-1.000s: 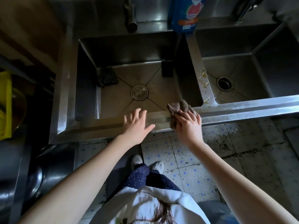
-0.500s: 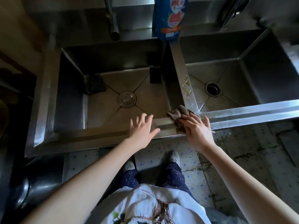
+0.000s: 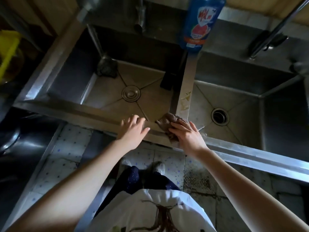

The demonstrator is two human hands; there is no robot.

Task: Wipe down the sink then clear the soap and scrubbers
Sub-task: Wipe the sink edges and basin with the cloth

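A steel double sink (image 3: 93, 113) fills the view. My right hand (image 3: 187, 136) presses a brown rag (image 3: 168, 122) flat on the front rim where the divider (image 3: 186, 84) meets it. My left hand (image 3: 133, 129) rests open on the front rim beside it, holding nothing. A blue dish soap bottle (image 3: 199, 24) stands on the back ledge above the divider. In the left basin lie a dark scrubber (image 3: 107, 68) at the back left corner and a black sponge block (image 3: 167, 82) against the divider. Yellowish scraps (image 3: 185, 99) lie on the divider.
The left basin's drain (image 3: 131, 93) has a cover on it; the right basin's drain (image 3: 219, 116) is open. A tap (image 3: 140, 15) hangs over the left basin and another tap (image 3: 274, 29) over the right. A yellow container (image 3: 6, 51) is at far left. Tiled floor (image 3: 70, 148) lies below.
My right hand has slid the rag right along the front rim to the foot of the divider. My left hand stays on the rim. The view has shifted and tilted.
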